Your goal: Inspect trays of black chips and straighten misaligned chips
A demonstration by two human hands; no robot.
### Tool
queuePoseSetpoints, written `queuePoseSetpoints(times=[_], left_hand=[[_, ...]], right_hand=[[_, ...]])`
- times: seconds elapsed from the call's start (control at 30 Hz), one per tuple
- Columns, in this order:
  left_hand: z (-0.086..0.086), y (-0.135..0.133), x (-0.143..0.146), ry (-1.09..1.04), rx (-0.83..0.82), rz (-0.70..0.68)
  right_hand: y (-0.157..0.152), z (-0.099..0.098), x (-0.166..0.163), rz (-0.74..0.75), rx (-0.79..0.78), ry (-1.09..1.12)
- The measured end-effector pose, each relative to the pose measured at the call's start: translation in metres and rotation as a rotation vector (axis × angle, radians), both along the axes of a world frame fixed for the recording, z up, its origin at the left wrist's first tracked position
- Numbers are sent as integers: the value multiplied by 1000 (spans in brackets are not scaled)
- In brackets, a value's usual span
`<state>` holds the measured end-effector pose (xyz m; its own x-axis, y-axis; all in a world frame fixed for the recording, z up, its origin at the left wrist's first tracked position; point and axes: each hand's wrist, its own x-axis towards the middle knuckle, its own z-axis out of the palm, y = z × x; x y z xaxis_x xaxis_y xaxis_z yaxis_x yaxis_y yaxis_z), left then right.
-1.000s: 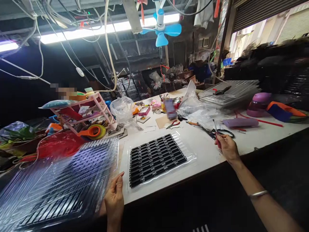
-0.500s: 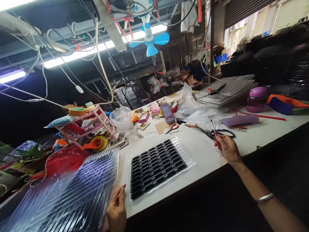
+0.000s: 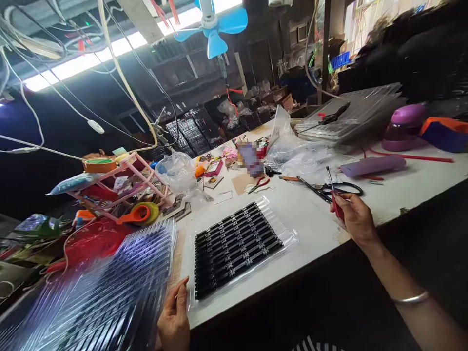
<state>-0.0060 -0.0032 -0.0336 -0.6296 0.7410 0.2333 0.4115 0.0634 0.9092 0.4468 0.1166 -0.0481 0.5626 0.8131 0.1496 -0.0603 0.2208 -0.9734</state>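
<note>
My right hand [image 3: 356,217] is closed around the red handle of a small screwdriver [image 3: 337,197], its metal shaft pointing up, over the table's right part. My left hand [image 3: 174,314] is at the table's front edge, thumb and fingers pressed together beside the lower left corner of a clear plastic tray [image 3: 288,239]. Whether those fingers hold anything is hidden. Rows of black ribbed strips [image 3: 237,246] fill most of the tray, leaving its right-hand slots bare. Left of my left hand lies a stack of clear trays [image 3: 109,278] with dark strips inside, partly blurred.
Black-handled scissors [image 3: 343,188] and red pliers [image 3: 259,185] lie beyond the tray. A pink rack [image 3: 146,180] with tape rolls stands left. Stacked clear trays [image 3: 351,117], a purple pouch [image 3: 373,165] and plastic bags [image 3: 303,153] occupy the back right. A blue fan [image 3: 212,29] hangs overhead.
The view has tilted down and shifted slightly. My right hand, with the screwdriver, appears slightly farther right. My left hand stays beside the tray corner, and the strips lie as before.
</note>
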Motion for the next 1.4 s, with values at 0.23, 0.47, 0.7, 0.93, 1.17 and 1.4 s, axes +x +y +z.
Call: queuePoseSetpoints(times=[0.23, 0.47, 0.7, 0.93, 1.17, 1.4], left_hand=[[5, -5, 8, 52, 26, 16], [1, -4, 10, 158, 133, -25], [1, -3, 16, 187, 196, -28], [6, -4, 18, 223, 195, -44], [7, -3, 21, 302, 194, -70], [6, 1, 23, 372, 144, -96]], right_hand=[[-1, 1, -1, -3, 50, 36], [-1, 3, -1, -39, 69, 63], [-2, 9, -2, -73, 71, 79], [-1, 11, -4, -99, 125, 118], [2, 8, 0, -166, 157, 128], [1, 9, -1, -82, 159, 122]])
